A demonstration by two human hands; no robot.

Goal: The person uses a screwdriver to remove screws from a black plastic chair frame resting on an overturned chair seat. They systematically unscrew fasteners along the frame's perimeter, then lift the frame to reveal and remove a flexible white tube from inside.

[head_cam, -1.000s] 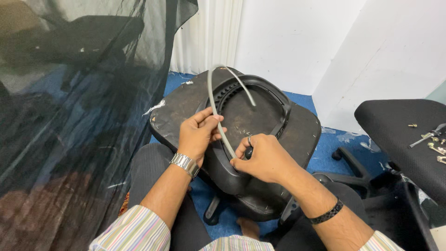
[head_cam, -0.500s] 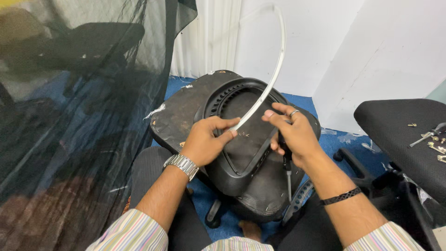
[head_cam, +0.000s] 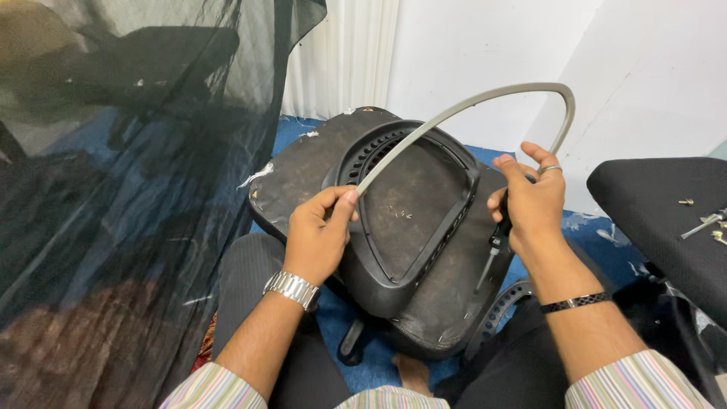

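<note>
Only one view here, the head camera looking down at the lap.

So the grey strip (head_cam: 462, 110) has come a long way in the last second. A second ago it was a tight loop with both hands close together over the middle of the black plastic frame (head_cam: 413, 204). Half a second ago it had swung up tall towards the wall. Now it's stretched out sideways in a long arch above the frame, well clear of the groove along the rim, so I'd say it's basically pulled free of the frame at this point.

The left hand (head_cam: 318, 231) is pinching one end of the strip between thumb and fingers, right at the near-left edge of the frame. The right hand (head_cam: 530, 201) has moved out to the far-right side; its fingers are closed, with the strip's other end bending down behind them, and it also has a screwdriver (head_cam: 491, 257) clamped in its palm, shaft hanging down below the hand.

Frame sits on the upturned chair seat (head_cam: 303, 170) in front of the knees. Off right of the right hand there's another black chair (head_cam: 651, 204) with a few screws (head_cam: 704, 221) on it.
</note>
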